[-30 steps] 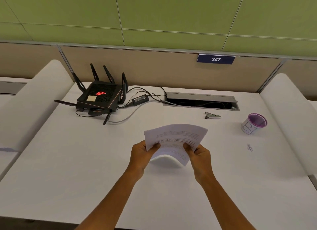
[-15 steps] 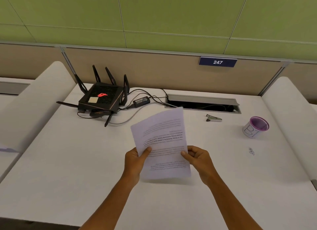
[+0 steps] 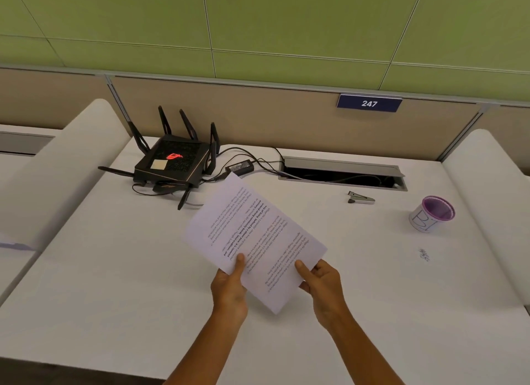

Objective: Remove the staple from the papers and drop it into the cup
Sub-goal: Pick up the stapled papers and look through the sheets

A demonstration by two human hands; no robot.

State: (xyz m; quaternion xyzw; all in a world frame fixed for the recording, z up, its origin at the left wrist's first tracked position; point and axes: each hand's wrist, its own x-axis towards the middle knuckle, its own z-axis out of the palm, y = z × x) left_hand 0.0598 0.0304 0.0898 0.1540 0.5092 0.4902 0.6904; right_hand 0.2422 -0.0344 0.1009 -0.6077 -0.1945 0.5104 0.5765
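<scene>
I hold the white printed papers [image 3: 252,238] above the middle of the white desk [image 3: 114,284], turned so the text runs diagonally and upside down. My left hand [image 3: 231,290] pinches their lower left edge, thumb on top. My right hand [image 3: 322,284] grips the lower right edge, thumb also on the sheet. The staple itself is too small to make out. A small metal staple remover [image 3: 361,198] lies on the desk at the back right. The white cup [image 3: 431,214] with a purple rim and black lettering stands further right, apart from both hands.
A black router [image 3: 175,163] with antennas and its cables sits at the back left, just beyond the papers' far corner. An open cable slot [image 3: 341,175] lies along the back. White curved dividers [image 3: 493,201] bound both sides. A small ink mark [image 3: 424,254] is near the cup.
The papers went from curled and bent to flat, then rotated clockwise to a diagonal. Both hands kept their grip and shifted along the lower edges.
</scene>
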